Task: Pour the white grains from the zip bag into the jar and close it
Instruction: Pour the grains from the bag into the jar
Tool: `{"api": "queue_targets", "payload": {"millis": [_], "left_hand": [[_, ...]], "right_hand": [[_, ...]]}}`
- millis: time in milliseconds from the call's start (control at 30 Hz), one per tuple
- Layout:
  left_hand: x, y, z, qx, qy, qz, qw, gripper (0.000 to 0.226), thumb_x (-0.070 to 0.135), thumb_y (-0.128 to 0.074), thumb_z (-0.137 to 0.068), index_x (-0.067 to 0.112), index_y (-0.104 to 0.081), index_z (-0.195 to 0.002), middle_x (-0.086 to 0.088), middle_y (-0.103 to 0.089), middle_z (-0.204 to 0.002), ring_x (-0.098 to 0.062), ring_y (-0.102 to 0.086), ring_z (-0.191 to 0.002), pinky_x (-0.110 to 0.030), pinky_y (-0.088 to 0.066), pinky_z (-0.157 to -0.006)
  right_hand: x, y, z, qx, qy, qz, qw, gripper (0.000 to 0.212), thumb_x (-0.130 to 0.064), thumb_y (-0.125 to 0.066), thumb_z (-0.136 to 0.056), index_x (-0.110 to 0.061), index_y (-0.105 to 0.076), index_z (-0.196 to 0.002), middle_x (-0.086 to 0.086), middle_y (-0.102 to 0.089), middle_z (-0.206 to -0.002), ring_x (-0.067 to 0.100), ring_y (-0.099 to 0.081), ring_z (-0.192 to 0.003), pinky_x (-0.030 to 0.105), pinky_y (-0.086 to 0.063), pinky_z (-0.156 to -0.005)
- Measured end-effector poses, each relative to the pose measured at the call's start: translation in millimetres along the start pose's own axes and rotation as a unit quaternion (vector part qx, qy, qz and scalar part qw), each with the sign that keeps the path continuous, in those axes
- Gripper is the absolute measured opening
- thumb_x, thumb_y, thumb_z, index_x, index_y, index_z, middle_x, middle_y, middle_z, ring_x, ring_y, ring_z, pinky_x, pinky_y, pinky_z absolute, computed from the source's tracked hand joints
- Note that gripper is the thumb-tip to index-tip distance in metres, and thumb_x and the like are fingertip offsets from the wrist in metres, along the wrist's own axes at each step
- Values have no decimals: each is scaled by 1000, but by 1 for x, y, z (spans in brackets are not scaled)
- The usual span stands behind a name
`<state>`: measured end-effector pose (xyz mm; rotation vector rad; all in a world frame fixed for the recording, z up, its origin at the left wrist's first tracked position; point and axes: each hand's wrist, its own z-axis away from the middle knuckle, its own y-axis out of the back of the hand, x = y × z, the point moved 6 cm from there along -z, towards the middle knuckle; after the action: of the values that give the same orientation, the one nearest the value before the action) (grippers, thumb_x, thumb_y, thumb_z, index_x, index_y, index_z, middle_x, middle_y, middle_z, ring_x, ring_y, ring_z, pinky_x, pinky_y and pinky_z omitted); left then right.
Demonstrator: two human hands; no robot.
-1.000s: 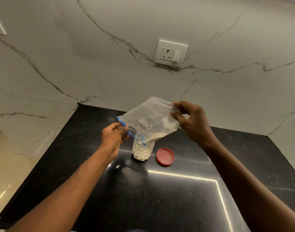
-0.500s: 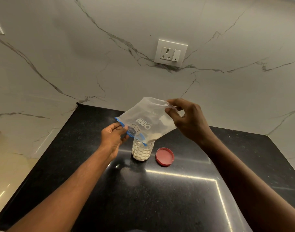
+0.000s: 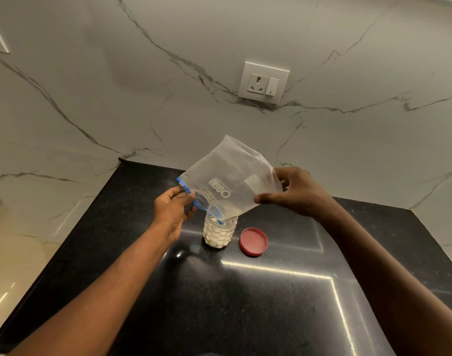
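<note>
Both grips pinch the zip bag [image 3: 230, 181]; right hand [image 3: 296, 192] has regripped lower, at 3 o'clock. I judge pouring into jar [image 3: 219, 233] nearly complete.

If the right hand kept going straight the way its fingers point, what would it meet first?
The right hand points left, so it would press further into the bag it already pinches. Beyond that is likely the left hand, though depth is unclear.

Translucent zip bag [image 3: 230, 181] with blue zip strip [image 3: 198, 200] and white lettering, clear scale-textured jar [image 3: 219, 233] showing white grains [image 3: 214, 236], red lid [image 3: 253, 241] just right of the jar, glossy speckled black countertop [image 3: 245, 304], white grey-veined marble wall [image 3: 117, 98], white socket plate [image 3: 263, 83].
</note>
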<state>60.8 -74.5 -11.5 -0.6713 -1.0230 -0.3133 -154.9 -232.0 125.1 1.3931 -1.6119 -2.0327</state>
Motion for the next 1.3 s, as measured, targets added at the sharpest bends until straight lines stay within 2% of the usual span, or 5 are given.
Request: {"api": "queue_targets", "payload": {"millis": [167,367,500,1233,1300], "left_hand": [[-3,-3,-2,-8,2,-3,1000,27,2,-68,-98,11,-68,-124,-12,-76,-118,-26,-75,-108,-42,-61,-94],[-6,-3,-3,-7,-1,-5,1000,31,5,-69,-98,10,-67,-129,-10,-77,-118,-25,-76,-109,-37,-62,-88],[-6,-2,-4,-7,4,-6,1000,33,4,-67,-99,10,-65,-131,-11,-77,-118,-25,-76,-108,-44,-60,-98],[-17,-1,-9,-11,5,3,1000,33,2,-66,-99,10,-66,-131,-12,-76,-121,-24,-75,-110,-40,-61,-93],[-17,-1,-9,-10,1,1,1000,31,3,-68,-98,11,-67,-128,-11,-77,-119,-23,-76,-109,-38,-62,-90]], "right_hand": [[6,3,6,56,17,-84,995,11,-18,-85,-86,-13,-76,-90,1,-75,-71,17,-74,-62,24,-57,-55],[-2,3,5,123,66,-68,988,28,-23,-81,-90,-1,-68,-77,22,-67,-74,41,-61,-70,48,-50,-60],[-3,5,8,145,99,-89,980,9,-19,-81,-90,-11,-76,-90,2,-75,-82,14,-67,-73,20,-49,-58],[-6,-9,9,134,105,-96,981,38,-13,-83,-88,-37,-62,-66,-18,-61,-59,3,-51,-55,12,-39,-54],[-4,-3,8,160,103,-111,975,24,-12,-82,-89,-21,-71,-70,-6,-68,-65,9,-56,-57,25,-43,-53]]}}
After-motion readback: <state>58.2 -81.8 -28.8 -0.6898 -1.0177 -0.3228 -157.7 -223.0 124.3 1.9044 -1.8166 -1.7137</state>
